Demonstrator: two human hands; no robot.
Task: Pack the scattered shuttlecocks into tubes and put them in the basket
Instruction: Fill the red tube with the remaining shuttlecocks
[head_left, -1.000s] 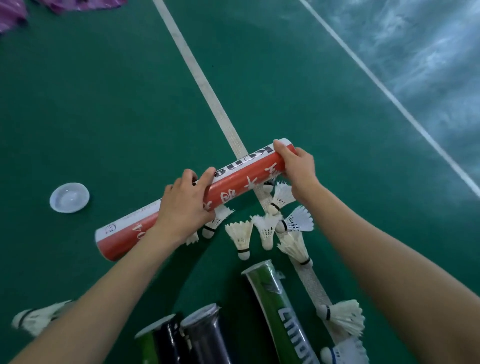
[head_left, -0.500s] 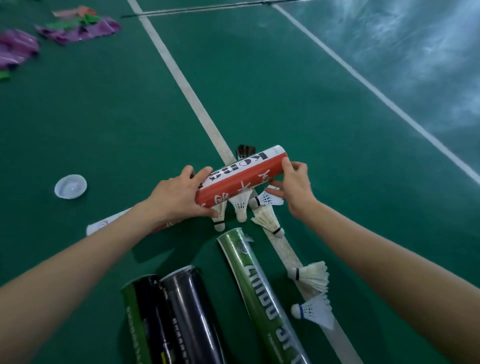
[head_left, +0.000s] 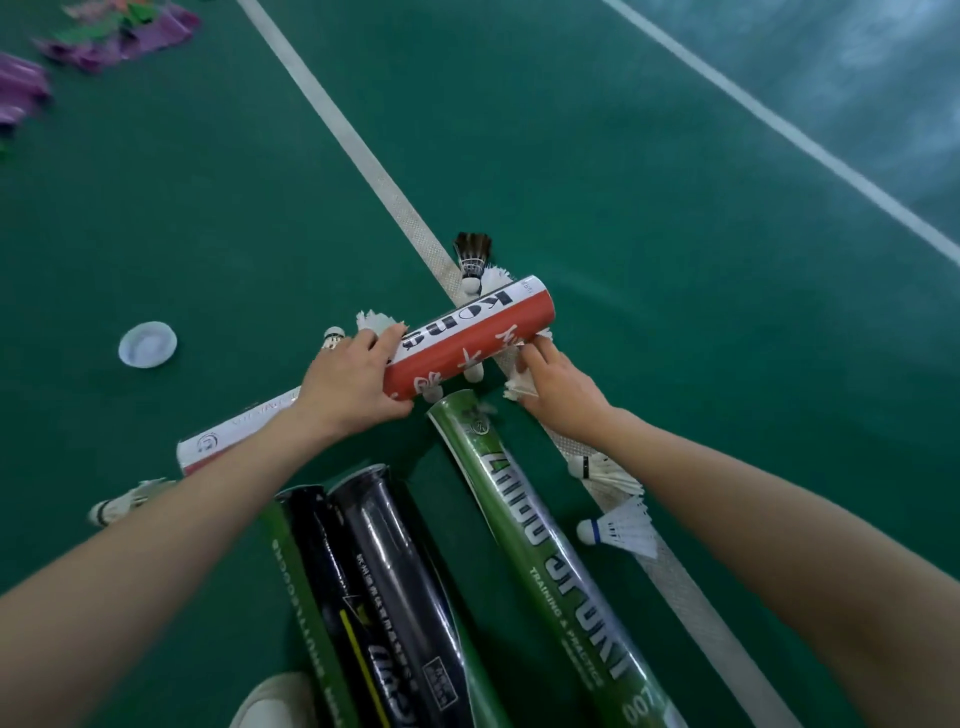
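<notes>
Head cam: my left hand (head_left: 349, 387) is wrapped around the red-and-white tube (head_left: 470, 343), lifted just above the green floor (head_left: 649, 208). My right hand (head_left: 558, 387) pinches a white shuttlecock (head_left: 519, 387) under the tube's far end. More shuttlecocks (head_left: 618, 527) lie by the green tube (head_left: 540, 540).

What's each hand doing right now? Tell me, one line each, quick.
Left hand: closed on the red and white tube.
Right hand: fingers on a white shuttlecock under the tube; whether the grip is closed cannot be told.
</notes>
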